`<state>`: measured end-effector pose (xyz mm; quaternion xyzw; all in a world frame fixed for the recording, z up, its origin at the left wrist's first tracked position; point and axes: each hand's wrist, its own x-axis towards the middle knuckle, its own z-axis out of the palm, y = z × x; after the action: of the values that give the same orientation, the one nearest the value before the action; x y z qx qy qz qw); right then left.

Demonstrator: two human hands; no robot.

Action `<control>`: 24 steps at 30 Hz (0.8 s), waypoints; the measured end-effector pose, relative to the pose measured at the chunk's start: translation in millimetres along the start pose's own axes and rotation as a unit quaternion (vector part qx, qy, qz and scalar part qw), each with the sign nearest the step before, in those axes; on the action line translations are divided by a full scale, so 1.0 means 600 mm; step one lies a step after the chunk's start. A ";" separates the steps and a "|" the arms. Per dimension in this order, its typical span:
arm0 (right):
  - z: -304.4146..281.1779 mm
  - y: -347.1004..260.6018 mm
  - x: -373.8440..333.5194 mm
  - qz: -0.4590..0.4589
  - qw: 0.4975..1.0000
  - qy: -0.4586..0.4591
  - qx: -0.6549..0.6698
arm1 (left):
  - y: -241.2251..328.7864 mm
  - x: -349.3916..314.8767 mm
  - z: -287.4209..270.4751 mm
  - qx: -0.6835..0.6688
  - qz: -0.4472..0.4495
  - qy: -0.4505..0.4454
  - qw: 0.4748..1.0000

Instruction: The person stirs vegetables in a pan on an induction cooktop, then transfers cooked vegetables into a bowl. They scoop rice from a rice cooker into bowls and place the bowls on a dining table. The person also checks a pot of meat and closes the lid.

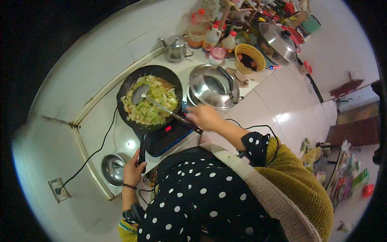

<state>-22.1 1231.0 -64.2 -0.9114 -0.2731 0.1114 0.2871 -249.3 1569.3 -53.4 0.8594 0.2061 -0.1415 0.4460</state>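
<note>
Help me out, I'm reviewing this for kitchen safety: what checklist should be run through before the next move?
1. Left hand on the wok handle: ok, it holds it.
2. Right hand gripping the ladle handle: cannot tell; the fingers are blurred beside it.
3. Ladle bowl inside the wok: ok, it is at the chopped greens.
4. Wok seated on the cooker: ok, though level contact cannot be checked.
5. Lid off the wok: ok, it lies to the right.
6. Greens cooked through: cannot tell from color alone.
</note>
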 end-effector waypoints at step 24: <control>-0.239 0.125 0.120 0.127 0.937 0.215 0.245 | -0.010 0.000 -0.004 0.025 0.018 0.007 0.999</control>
<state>121.4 1153.9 4.7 -0.8423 -0.0514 0.0117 0.5364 -252.2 1574.2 -56.5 0.8749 0.1900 -0.1329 0.4252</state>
